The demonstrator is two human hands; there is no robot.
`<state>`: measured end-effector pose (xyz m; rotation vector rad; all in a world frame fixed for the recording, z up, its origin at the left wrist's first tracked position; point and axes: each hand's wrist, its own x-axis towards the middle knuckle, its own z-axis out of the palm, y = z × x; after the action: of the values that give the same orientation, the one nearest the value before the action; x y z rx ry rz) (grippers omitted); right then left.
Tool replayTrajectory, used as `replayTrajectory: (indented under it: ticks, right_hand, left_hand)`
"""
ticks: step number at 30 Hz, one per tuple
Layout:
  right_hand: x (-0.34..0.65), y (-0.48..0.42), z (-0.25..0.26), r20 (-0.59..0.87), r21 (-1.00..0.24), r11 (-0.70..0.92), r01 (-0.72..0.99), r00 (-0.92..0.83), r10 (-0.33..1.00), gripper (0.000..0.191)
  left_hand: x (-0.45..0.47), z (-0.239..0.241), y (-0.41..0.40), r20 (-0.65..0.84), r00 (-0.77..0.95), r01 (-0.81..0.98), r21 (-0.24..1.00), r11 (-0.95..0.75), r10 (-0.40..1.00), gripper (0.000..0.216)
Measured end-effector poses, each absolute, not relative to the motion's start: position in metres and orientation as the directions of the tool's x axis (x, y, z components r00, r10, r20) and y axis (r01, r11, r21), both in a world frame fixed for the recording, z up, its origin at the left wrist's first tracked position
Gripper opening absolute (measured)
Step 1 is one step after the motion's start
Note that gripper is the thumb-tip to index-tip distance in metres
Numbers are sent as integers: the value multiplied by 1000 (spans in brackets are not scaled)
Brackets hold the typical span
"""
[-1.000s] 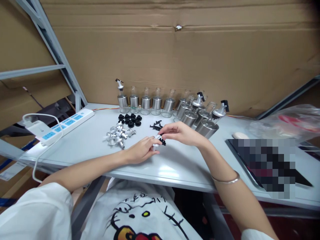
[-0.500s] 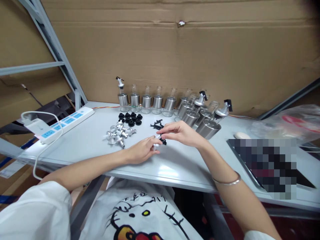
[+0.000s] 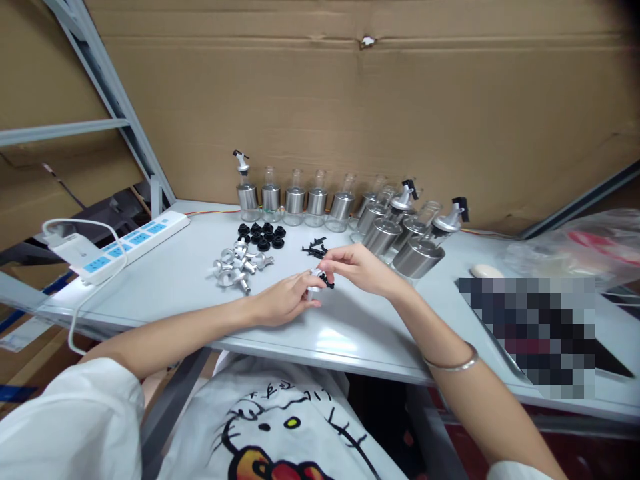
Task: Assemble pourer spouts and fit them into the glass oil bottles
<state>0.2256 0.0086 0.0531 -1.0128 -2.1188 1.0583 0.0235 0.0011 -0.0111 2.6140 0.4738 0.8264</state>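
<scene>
My left hand (image 3: 283,300) is closed round a silver pourer spout (image 3: 314,292), held just above the table with its wide base towards me. My right hand (image 3: 357,268) meets it from the other side, thumb and fingers pinched at the spout's upper end. Whatever small part sits in that pinch is hidden. Right behind the fingers lie several thin black levers (image 3: 315,251), and small black pieces (image 3: 329,283) show beside the spout. To the left are a heap of loose silver spouts (image 3: 241,268) and a group of black stoppers (image 3: 263,235).
Glass bottles with steel sleeves (image 3: 317,199) line the back; a few carry fitted pourers, such as the pourer (image 3: 453,217) at right. A white power strip (image 3: 135,248) lies left. On the right are a blurred-out tablet-like object (image 3: 530,333), a white mouse (image 3: 487,271) and a plastic bag (image 3: 575,247).
My right fingers have drawn a little tighter at the spout's upper end. The left hand keeps its hold almost unmoved, and the view has shifted slightly.
</scene>
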Motion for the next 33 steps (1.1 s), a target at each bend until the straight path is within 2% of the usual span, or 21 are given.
replayTrajectory:
  ticks: [6,12,16,25,33]
  right_hand:
    - [222,4,53,152,-686,495,534,-559,815,45]
    - [219,4,52,89,-731,420,538,-535,840,51]
    - [215,4,47,80,-716,405,568,-509,857,53]
    - [212,0,42,137,-609,490,624,-525,840,54]
    - [217,0,43,199,-587,551,594,-554,809,52]
  left_hand:
    - [24,-13,2,452,782,233,426,-874,429,18]
    - [23,-13,2,452,798,221,395,-892,398,17]
    - [23,-14,2,428,806,243,390,-888,409,18]
    - [21,-17,1,402,816,250,403,-881,416,20]
    - [21,-14,2,439,813,233,357,-905,382,18]
